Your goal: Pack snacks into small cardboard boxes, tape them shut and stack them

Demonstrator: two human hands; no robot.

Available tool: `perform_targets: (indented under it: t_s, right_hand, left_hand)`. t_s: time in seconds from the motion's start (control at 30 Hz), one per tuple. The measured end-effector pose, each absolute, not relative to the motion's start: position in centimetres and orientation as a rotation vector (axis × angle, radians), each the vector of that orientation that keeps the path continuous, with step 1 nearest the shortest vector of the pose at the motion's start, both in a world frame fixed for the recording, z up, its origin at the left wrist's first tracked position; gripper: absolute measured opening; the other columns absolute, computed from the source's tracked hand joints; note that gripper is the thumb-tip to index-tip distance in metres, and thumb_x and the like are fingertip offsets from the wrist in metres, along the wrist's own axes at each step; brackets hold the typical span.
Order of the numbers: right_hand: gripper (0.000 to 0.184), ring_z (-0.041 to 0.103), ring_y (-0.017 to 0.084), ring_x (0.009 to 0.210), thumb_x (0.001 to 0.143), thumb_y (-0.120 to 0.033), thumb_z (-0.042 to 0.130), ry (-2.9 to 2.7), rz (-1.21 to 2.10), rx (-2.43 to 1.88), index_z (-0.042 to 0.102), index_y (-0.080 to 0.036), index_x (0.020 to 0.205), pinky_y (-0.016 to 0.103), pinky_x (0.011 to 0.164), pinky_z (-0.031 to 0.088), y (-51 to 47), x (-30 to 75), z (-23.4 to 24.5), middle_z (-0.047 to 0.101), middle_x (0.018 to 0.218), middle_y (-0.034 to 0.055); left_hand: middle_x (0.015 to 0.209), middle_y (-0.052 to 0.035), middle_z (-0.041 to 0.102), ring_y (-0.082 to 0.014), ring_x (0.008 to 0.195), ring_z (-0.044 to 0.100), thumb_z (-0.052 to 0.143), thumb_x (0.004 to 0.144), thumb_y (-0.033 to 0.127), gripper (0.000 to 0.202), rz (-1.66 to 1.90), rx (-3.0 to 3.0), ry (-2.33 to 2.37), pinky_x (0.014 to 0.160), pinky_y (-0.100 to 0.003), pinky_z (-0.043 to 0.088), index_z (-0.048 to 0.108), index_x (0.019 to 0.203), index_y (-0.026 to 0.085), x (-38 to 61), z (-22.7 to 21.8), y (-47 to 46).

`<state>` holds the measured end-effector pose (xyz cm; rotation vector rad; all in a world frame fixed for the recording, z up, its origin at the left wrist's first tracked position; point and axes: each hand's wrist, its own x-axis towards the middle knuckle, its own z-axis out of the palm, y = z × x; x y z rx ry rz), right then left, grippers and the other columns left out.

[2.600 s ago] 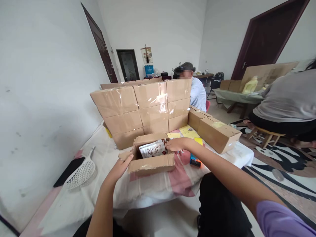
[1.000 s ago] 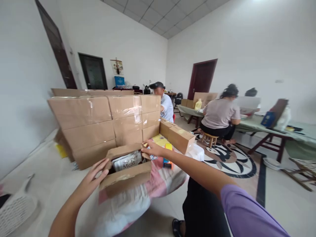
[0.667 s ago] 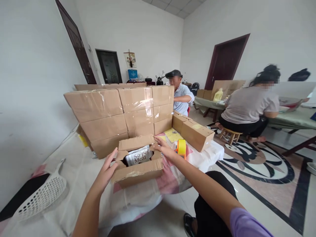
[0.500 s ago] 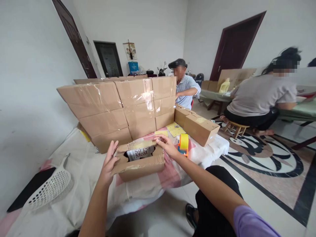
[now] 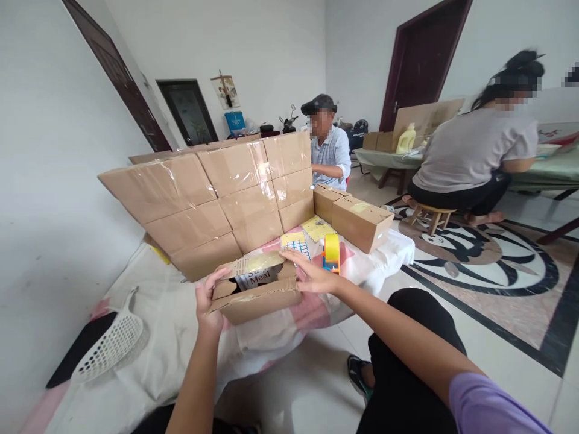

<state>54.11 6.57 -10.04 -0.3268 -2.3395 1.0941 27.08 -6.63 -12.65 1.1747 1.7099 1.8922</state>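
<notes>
A small cardboard box [image 5: 260, 299] sits on the cloth-covered table [image 5: 163, 319] in front of me, its flaps partly folded in. A white packet printed "Super Meal" [image 5: 259, 278] shows through the gap. My left hand [image 5: 208, 299] curls round the box's left end, thumb on the left flap. My right hand [image 5: 310, 274] lies flat with fingers stretched over the right flap. An orange tape dispenser with a yellow roll [image 5: 331, 252] stands just right of that hand.
A wall of taped cartons [image 5: 212, 199] stands behind the box, two more cartons [image 5: 359, 221] to its right, yellow label sheets [image 5: 312, 232] between. A white perforated scoop [image 5: 111, 345] lies at left. A person in a cap [image 5: 328, 150] and another seated person [image 5: 474, 160] work nearby.
The box flaps have been folded further inward, covering more of the packet. My left hand went from spread beside the box to curled round its left end. The camera swung about.
</notes>
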Motion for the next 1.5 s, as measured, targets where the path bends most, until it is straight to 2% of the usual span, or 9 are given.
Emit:
perform_targets:
  t_s: [0.1,0.2,0.4,0.53,0.67,0.83,1.07,1.23,1.5]
  right_hand:
    - [0.076,0.031,0.025,0.152,0.089,-0.043,0.065,-1.981,1.210,-0.518,0.035,-0.025,0.156,0.046,0.127,0.021,5.7,52.0,-11.4,0.039,0.160,0.0110]
    - [0.074,0.037,0.022,0.148,0.086,-0.028,0.059,-1.709,1.294,-0.614,0.034,-0.029,0.155,0.042,0.126,0.025,5.3,49.9,-12.6,0.046,0.153,0.0074]
    - [0.082,0.031,0.024,0.150,0.073,-0.017,0.059,-1.583,1.264,-0.652,0.042,-0.032,0.152,0.044,0.128,0.019,6.2,48.4,-13.1,0.042,0.155,0.0043]
    - [0.085,0.032,0.023,0.150,0.069,-0.012,0.057,-1.561,1.277,-0.661,0.044,-0.034,0.151,0.044,0.128,0.020,6.7,48.1,-13.2,0.041,0.156,0.0029]
    - [0.081,0.034,0.024,0.149,0.074,-0.015,0.059,-1.566,1.234,-0.647,0.044,-0.033,0.151,0.047,0.126,0.025,6.2,48.5,-13.4,0.041,0.158,0.0043]
    - [0.064,0.045,0.027,0.143,0.089,-0.036,0.064,-1.689,1.115,-0.574,0.043,-0.032,0.150,0.050,0.119,0.036,6.2,52.4,-12.1,0.046,0.156,0.0088]
    - [0.045,0.053,0.029,0.128,0.089,-0.036,0.061,-1.519,0.601,-0.834,0.053,-0.024,0.131,0.053,0.112,0.042,10.1,60.5,-10.8,0.055,0.136,0.0129]
    - [0.050,0.061,0.027,0.112,0.076,-0.040,0.067,-1.207,0.941,-1.050,0.049,-0.023,0.119,0.046,0.099,0.052,12.8,62.5,-14.4,0.057,0.125,0.0120]
    - [0.025,0.070,0.024,0.080,0.068,-0.034,0.070,-1.386,1.206,-0.948,0.058,-0.023,0.087,0.036,0.072,0.058,13.1,60.6,-17.1,0.071,0.081,0.0021]
  left_hand:
    - [0.150,-0.0140,0.058,-0.0293,0.133,0.059,-0.001,0.095,0.065,0.086,1.940,1.142,1.647,0.107,-0.044,0.052,0.045,0.150,0.018,27.8,-12.9,-6.5]
    - [0.163,-0.0096,0.041,-0.0261,0.146,0.046,0.032,0.095,0.053,0.068,1.915,1.207,1.696,0.112,-0.039,0.047,0.030,0.158,0.027,27.9,-12.8,-6.5]
    - [0.148,-0.0078,0.060,-0.0300,0.144,0.046,0.056,0.074,0.025,0.050,1.914,1.089,1.666,0.122,-0.041,0.034,0.071,0.122,0.020,27.7,-12.1,-6.6]
    - [0.141,-0.0056,0.063,-0.0303,0.144,0.044,0.054,0.070,0.023,0.039,1.849,1.231,1.735,0.123,-0.042,0.030,0.077,0.101,0.022,27.2,-12.4,-6.6]
    - [0.138,-0.0064,0.064,-0.0303,0.138,0.050,0.054,0.075,0.027,0.036,1.821,1.367,1.798,0.122,-0.046,0.032,0.076,0.104,0.023,26.4,-13.0,-6.6]
    - [0.127,-0.0087,0.071,-0.0294,0.133,0.054,0.052,0.093,0.040,0.031,1.734,1.839,2.066,0.117,-0.048,0.037,0.075,0.105,0.024,25.7,-12.2,-7.3]
    - [0.138,-0.0093,0.068,-0.0303,0.128,0.062,0.053,0.097,0.044,0.045,0.819,2.547,2.321,0.116,-0.051,0.030,0.062,0.136,0.024,29.2,-9.6,-8.0]
    - [0.127,-0.0103,0.074,-0.0323,0.113,0.070,0.054,0.095,0.052,0.056,0.480,2.447,2.477,0.110,-0.052,0.036,0.057,0.143,0.024,31.7,-8.3,-7.5]
    - [0.128,-0.0122,0.074,-0.0364,0.111,0.069,0.050,0.094,0.054,0.055,0.352,2.431,2.548,0.103,-0.050,0.047,0.068,0.132,0.019,32.5,-8.7,-6.1]
